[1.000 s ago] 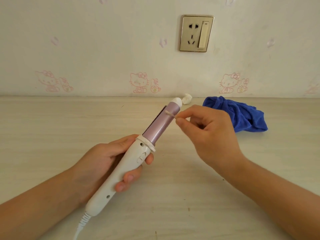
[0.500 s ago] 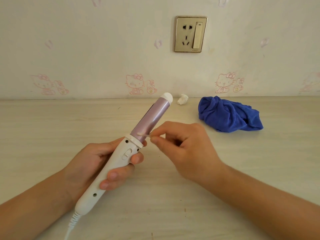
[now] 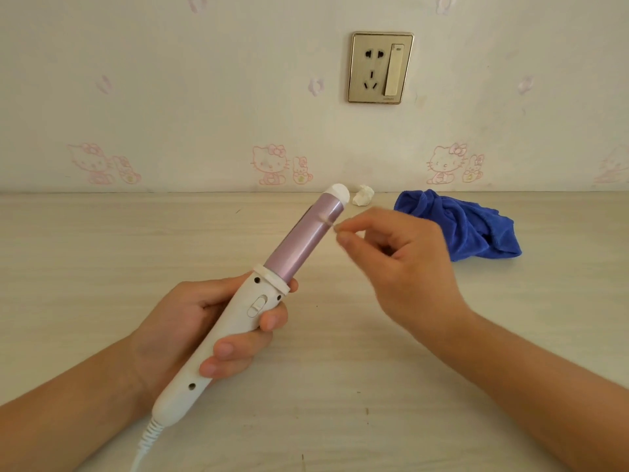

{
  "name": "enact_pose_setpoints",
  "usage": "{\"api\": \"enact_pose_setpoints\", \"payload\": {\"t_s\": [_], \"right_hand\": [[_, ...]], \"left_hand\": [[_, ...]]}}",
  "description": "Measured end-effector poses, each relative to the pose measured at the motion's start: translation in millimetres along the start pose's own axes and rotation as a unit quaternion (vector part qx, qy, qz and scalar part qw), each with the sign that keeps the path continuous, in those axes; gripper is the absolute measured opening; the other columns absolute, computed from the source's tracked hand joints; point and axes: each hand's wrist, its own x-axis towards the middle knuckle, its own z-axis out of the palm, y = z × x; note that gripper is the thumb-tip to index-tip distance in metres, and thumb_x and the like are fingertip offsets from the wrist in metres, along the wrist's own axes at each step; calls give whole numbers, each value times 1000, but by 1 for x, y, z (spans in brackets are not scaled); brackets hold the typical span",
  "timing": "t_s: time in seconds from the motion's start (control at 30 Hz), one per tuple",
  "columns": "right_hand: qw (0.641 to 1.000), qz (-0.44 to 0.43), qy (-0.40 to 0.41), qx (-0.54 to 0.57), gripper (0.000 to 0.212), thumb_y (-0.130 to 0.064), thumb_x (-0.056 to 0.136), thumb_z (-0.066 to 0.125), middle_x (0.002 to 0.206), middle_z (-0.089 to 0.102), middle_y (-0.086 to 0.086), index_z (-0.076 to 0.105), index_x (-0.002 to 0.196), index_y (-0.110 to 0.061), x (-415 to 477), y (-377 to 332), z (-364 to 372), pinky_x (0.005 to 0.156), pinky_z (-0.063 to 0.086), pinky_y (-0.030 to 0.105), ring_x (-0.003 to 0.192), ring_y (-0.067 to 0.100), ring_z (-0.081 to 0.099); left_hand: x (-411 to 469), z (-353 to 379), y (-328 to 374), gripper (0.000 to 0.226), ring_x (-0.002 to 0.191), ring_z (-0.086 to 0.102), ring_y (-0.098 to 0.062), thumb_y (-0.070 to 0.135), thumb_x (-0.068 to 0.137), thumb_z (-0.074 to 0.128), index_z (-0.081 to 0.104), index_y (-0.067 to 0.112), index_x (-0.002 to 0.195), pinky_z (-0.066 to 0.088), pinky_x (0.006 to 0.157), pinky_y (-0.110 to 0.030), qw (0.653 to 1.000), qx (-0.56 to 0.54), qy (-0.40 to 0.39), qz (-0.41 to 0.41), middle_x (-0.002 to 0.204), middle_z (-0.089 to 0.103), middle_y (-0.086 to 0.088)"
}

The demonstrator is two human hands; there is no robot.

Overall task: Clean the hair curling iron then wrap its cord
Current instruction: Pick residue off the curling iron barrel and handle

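The left hand wraps its fingers round the white handle of the curling iron, thumb along the far side. The iron is lifted above the middle of the tabletop, and its purple barrel slants up and away towards the back edge. The cord drops off the near edge. The right hand pinches a cotton swab, its tip touching the barrel near the white cap. By the back edge lie a crumpled white wad and a blue cloth. The printing on the wall socket is too small to read.
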Motion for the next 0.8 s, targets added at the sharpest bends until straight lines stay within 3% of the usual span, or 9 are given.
{"api": "enact_pose_setpoints", "payload": {"t_s": [0.07, 0.13, 0.23, 0.3, 0.47, 0.63, 0.73, 0.8], "right_hand": [[998, -35, -52, -1, 9, -14, 90, 72, 47, 39, -10, 75, 83, -20, -15, -11, 11, 50, 31, 20, 45, 8, 33], [996, -49, -73, -10, 10, -17, 90, 72, 48, 40, -10, 76, 84, -24, -18, -18, 16, 50, 32, 20, 44, 10, 37], [1000, -14, -17, -3, 8, -13, 91, 73, 46, 39, -9, 76, 83, -15, -7, -12, 4, 49, 31, 19, 44, 8, 34], [1000, 7, 6, 11, 9, -8, 92, 74, 46, 40, -3, 76, 84, -13, -1, -8, -7, 48, 32, 22, 44, 12, 33], [997, -36, -67, 1, 7, -15, 90, 72, 48, 40, -11, 77, 85, -15, -18, -22, 11, 50, 32, 19, 44, 7, 35], [1000, 10, 12, 10, 9, -8, 92, 73, 46, 40, -4, 76, 84, -11, 0, -10, -11, 49, 31, 16, 44, 6, 32], [999, -2, -32, 3, 9, -10, 91, 74, 46, 39, -5, 76, 83, -13, -9, -13, -2, 49, 31, 19, 45, 6, 32], [996, -26, -80, -15, 9, -15, 90, 73, 47, 41, -10, 76, 82, -18, -20, -21, 10, 49, 32, 20, 45, 7, 35]], "left_hand": [[0, 7, 0, 41, 55, 57, -19, 25, 111, 31, 52, 1, 138, 43, 45, -30, 999, -43, -30, 7, 99, 55, -22], [-1, 10, -1, 38, 48, 49, -17, 29, 106, 47, 59, 1, 129, 43, 41, -27, 999, 3, -17, 39, 97, 57, -22], [-2, 15, -4, 46, 48, 49, -13, 29, 91, 71, 63, 1, 127, 44, 37, -22, 992, 92, 39, 71, 100, 64, -18], [-2, 19, -6, 47, 47, 52, -9, 28, 87, 76, 64, 3, 125, 46, 38, -20, 986, 136, 62, 79, 96, 70, -12], [-1, 23, -8, 41, 43, 52, -8, 30, 76, 88, 69, 9, 105, 44, 38, -19, 980, 150, 85, 98, 85, 67, -11], [-1, 27, -9, 53, 34, 48, -9, 44, 74, 89, 67, 11, 109, 41, 37, -16, 979, 161, 108, 58, 83, 68, -18], [-1, 28, -8, 45, 30, 43, -6, 47, 72, 89, 68, 13, 94, 37, 35, -15, 974, 179, 124, 57, 72, 64, -13], [0, 28, -8, 48, 31, 41, -7, 46, 74, 87, 69, 12, 103, 36, 35, -15, 972, 183, 129, 68, 74, 64, -15]]}}
